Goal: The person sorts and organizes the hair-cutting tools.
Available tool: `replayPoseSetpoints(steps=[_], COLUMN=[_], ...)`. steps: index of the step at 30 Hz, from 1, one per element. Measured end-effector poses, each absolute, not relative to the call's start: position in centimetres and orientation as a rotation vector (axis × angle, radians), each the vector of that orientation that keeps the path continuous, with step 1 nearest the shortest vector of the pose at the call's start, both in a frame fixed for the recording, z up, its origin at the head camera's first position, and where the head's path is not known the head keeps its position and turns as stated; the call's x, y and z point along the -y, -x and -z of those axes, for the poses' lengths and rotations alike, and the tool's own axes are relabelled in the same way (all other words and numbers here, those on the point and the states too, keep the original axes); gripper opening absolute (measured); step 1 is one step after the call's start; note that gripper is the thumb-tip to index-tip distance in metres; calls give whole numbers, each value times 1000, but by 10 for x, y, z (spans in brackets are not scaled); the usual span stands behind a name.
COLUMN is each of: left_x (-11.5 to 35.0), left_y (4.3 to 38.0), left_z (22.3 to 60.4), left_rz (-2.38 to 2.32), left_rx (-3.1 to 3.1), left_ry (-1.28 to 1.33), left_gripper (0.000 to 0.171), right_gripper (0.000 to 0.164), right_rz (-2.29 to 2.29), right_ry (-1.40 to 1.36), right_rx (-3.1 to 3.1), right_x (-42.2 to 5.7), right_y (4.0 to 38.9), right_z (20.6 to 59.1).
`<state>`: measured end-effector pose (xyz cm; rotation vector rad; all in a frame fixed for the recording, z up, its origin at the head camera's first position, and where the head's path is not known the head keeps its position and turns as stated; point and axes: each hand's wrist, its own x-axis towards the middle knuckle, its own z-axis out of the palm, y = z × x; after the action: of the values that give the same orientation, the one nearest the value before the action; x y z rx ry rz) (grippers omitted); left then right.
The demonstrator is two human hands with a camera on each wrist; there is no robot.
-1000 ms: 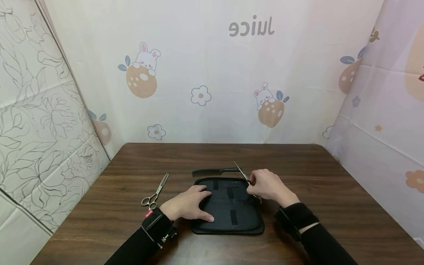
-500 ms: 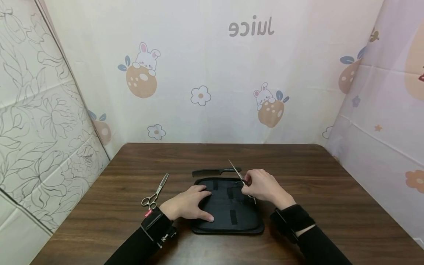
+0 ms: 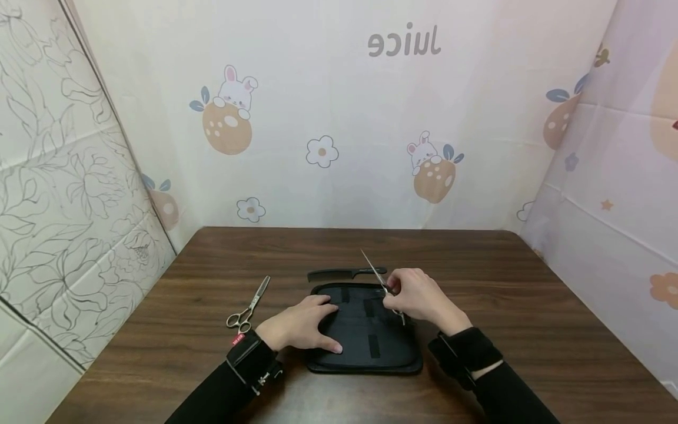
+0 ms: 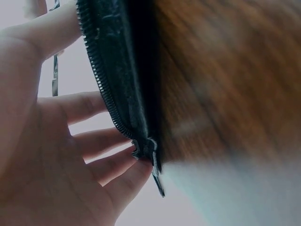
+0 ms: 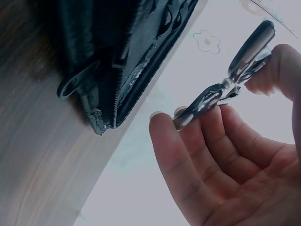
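My right hand (image 3: 424, 299) holds a pair of silver scissors (image 3: 374, 268) above the right side of a black zip case (image 3: 355, 344). The blades point away and to the left; the fingers hide the middle. In the right wrist view, thumb and fingers pinch the scissors (image 5: 200, 106), apart from the case's zipped edge (image 5: 116, 89). My left hand (image 3: 302, 324) rests on the left side of the case, fingers spread. The left wrist view shows its fingertips against the toothed zip edge (image 4: 101, 80). Several dark straps lie on the case's inner face.
A black comb (image 3: 331, 275) lies just behind the case. Left of the case, near my left wrist, lies a second pair of scissors (image 3: 255, 301), with a red tag (image 3: 238, 339) close by. The brown wooden table (image 3: 477, 253) ends at a printed curtain.
My right hand has moved a little left with the scissors, bringing them further over the case. The left hand has stayed in place; comb and second scissors have not moved.
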<state>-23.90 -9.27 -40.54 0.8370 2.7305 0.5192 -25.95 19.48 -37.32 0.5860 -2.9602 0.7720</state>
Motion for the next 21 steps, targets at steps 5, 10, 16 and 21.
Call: replayPoseSetpoints(steps=[5,10,16,21], left_x=[92,93,88,81], left_y=[241,244,245,247], left_z=[403,402,399,394], left_rz=[-553,-601,-676,-767], left_rx=[-2751,-2803,-2858,-2891], left_ry=[-865,-886,-909,-935], left_gripper=[79,69,60,51], right_gripper=[20,20,17,18], right_rz=[-850,-870,-950,-1004], right_ry=[-614,-642,-674,-683], right_rx=[2932,2900,2855,2838], right_x=[-195,-193,-191,-190], right_y=[259,261,261,260], right_z=[373,374,374,375])
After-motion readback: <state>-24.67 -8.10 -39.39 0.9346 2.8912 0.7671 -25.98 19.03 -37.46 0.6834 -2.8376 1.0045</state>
